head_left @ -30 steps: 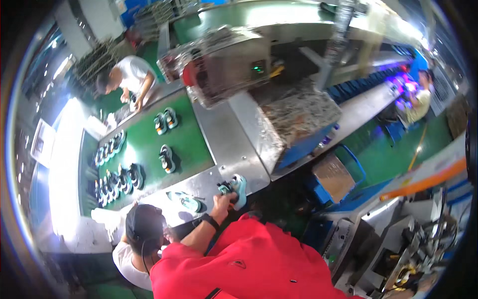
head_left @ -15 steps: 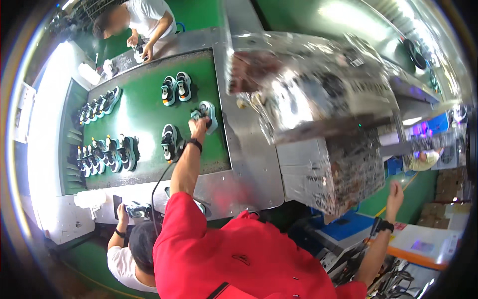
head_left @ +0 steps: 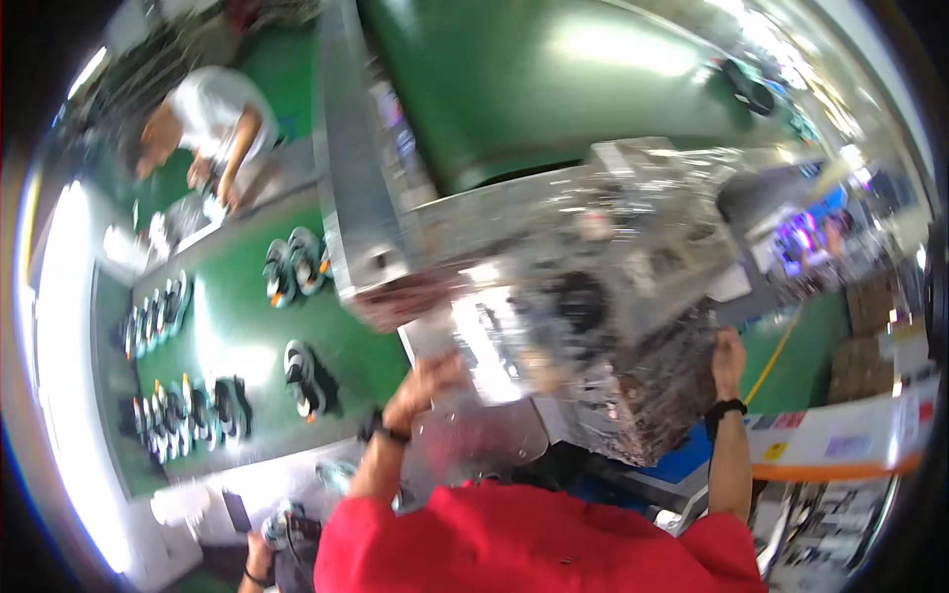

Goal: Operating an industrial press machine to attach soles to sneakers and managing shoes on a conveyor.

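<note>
My left hand (head_left: 427, 390) is at the near left side of a box-shaped machine (head_left: 643, 420) covered in clear plastic film. Motion smears its fingers, so I cannot tell how far they are bent; no shoe shows in it. At the machine's right side is my right hand (head_left: 729, 358), its fingers pointing up along the film, seemingly open and holding nothing visible. To the left, a single black, white and teal sneaker (head_left: 302, 379) lies on the green belt (head_left: 252, 326). Beyond it stands a pair of sneakers (head_left: 293, 267), partly beside the machine's edge.
Two rows of sneakers (head_left: 193, 413) line the belt's far left. Across the belt, a person in white (head_left: 222, 124) handles a shoe; another person's hand (head_left: 259, 553) is at lower left. A metal rail (head_left: 361, 168) runs up from the machine. A white, orange-edged table (head_left: 830, 435) stands right.
My left hand has left the sneaker it gripped and moved right to the machine. My right hand has come in to the machine's right side. The view has shifted.
</note>
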Motion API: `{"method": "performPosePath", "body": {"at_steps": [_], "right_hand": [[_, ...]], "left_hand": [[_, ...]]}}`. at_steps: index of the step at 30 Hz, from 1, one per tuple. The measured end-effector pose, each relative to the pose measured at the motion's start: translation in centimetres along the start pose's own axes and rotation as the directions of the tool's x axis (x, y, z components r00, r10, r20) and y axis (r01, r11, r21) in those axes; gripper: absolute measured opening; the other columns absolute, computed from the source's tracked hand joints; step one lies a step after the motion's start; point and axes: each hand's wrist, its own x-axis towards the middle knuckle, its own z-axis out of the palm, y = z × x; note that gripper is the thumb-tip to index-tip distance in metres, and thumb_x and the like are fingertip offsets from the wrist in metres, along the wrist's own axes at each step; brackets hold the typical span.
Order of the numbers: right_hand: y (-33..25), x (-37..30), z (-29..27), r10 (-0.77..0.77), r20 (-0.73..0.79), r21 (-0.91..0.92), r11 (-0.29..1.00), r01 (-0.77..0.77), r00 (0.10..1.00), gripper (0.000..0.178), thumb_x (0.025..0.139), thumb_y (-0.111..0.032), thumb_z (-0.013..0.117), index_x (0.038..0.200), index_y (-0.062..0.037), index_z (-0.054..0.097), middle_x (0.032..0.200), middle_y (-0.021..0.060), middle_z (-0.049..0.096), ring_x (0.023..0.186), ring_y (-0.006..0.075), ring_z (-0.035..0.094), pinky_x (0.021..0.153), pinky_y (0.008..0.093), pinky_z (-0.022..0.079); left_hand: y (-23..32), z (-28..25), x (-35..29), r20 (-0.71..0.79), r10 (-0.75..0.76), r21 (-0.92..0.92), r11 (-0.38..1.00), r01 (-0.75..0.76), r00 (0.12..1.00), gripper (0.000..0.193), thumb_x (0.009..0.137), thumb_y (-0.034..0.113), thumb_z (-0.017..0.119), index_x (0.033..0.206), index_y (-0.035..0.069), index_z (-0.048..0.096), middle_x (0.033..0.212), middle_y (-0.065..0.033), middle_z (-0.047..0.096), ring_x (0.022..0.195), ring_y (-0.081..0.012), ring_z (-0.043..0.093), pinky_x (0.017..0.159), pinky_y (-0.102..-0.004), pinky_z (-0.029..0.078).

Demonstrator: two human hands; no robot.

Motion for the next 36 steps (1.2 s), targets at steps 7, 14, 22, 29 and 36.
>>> {"method": "performPosePath", "body": {"at_steps": [7,14,22,29,36], "right_hand": [[-6.8,-0.8,-4.3,0.13,0.112,0.103,0.984,-0.142,0.985,0.038,0.097,-0.024,0.043,0.123,-0.0004,0.058,0.119,0.0244,0.062,0.109,0.0419,0.058,0.094,0.045,0.045],[-8.9,-5.1,-8.0,-0.13,-0.384,0.621,0.696,0.36,0.914,0.026,0.09,-0.006,0.052,0.114,-0.002,0.062,0.122,0.0188,0.061,0.118,0.0363,0.055,0.102,0.0433,0.042],[-7.4,-6.5,-9.1,-0.39,-0.617,0.563,0.389,0.729,0.684,0.01,0.075,-0.016,0.063,0.084,-0.0095,0.063,0.083,0.008,0.065,0.077,0.0271,0.063,0.078,0.043,0.051],[-1.1,-2.3,-5.4,-0.162,-0.433,0.737,0.503,0.451,0.887,0.012,0.077,-0.005,0.067,0.087,-0.0068,0.06,0.09,0.0094,0.065,0.082,0.0305,0.061,0.073,0.0416,0.047],[-1.1,-1.6,-4.9,-0.195,-0.426,0.666,0.594,0.452,0.883,0.018,0.074,-0.011,0.072,0.088,-0.0086,0.061,0.085,0.0075,0.062,0.081,0.0266,0.058,0.07,0.0384,0.043]], "left_hand": [[10.6,19.5,-8.7,0.616,0.109,-0.239,0.97,0.053,0.78,0.065,0.095,0.019,0.062,0.147,-0.004,0.03,0.145,-0.023,0.043,0.134,-0.0322,0.044,0.108,-0.0447,0.041],[12.3,32.8,-6.1,0.547,0.183,-0.097,0.983,-0.155,0.817,0.09,0.091,0.04,0.067,0.149,-0.008,0.018,0.15,-0.0279,0.032,0.14,-0.0393,0.034,0.112,-0.0514,0.033],[4.0,41.5,-1.1,0.332,0.043,0.326,0.932,-0.157,0.942,0.055,0.088,0.047,0.068,0.117,0.002,0.051,0.109,-0.0056,0.053,0.107,-0.0153,0.05,0.097,-0.0322,0.04],[16.6,45.6,-2.7,0.398,0.18,0.525,0.759,-0.384,0.899,0.063,0.091,0.025,0.069,0.142,-0.001,0.042,0.143,-0.0144,0.048,0.136,-0.0254,0.042,0.114,-0.0404,0.031],[30.1,44.7,4.6,0.267,0.577,0.904,0.128,-0.408,0.772,0.057,0.09,0.03,0.07,0.135,0.001,0.052,0.122,-0.0171,0.063,0.113,-0.021,0.059,0.094,-0.0365,0.048]]}}
